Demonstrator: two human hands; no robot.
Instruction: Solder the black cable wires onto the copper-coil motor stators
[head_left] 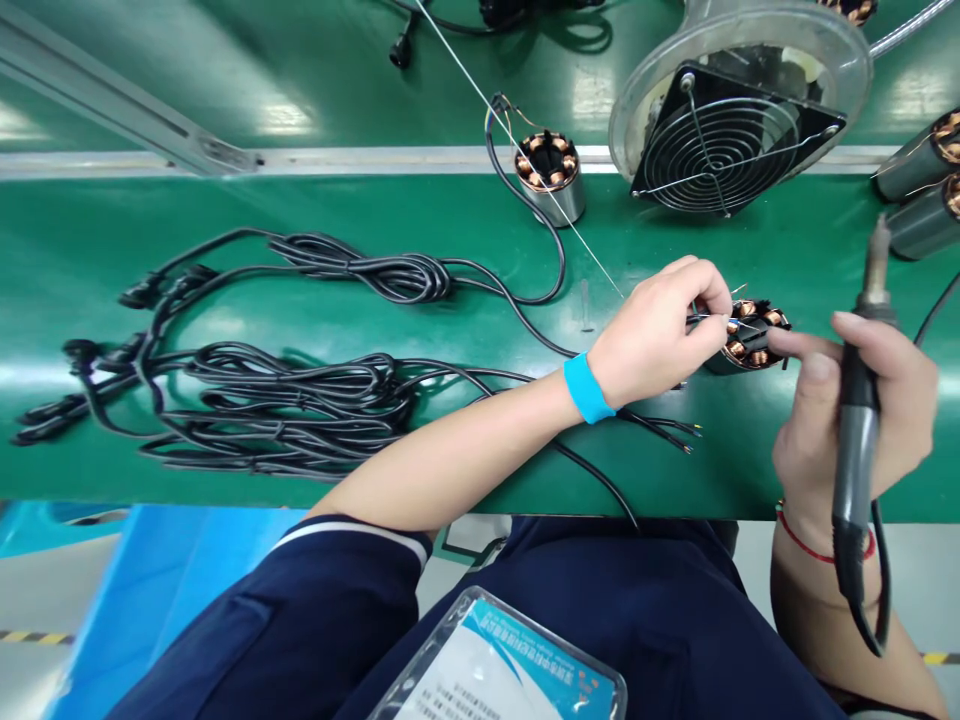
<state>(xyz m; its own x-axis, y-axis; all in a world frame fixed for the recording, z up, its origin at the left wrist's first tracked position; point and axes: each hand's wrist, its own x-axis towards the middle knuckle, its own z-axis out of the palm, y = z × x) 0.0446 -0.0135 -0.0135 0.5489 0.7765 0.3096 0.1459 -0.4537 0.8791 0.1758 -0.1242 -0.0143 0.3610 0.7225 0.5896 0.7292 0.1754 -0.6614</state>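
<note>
My left hand point(649, 325), with a blue band at the wrist, pinches the wire end of a black cable beside a motor stator point(750, 345) with copper windings. The fingers partly hide the wire ends. A thin silvery wire point(551, 195) runs down from the top edge to this hand; whether the fingers grip it I cannot tell. My right hand point(862, 410) is wrapped round a soldering iron point(856, 420), its tip pointing up and away from the stator. The right index finger reaches out to the stator's right side.
Bundled black cables point(300, 390) lie on the left, some bare wire ends point(686, 435) near my left forearm. Another stator point(551, 180) with a cable attached stands behind. A fan with a wire guard point(720, 150) is at the back, more stators point(919, 215) at right.
</note>
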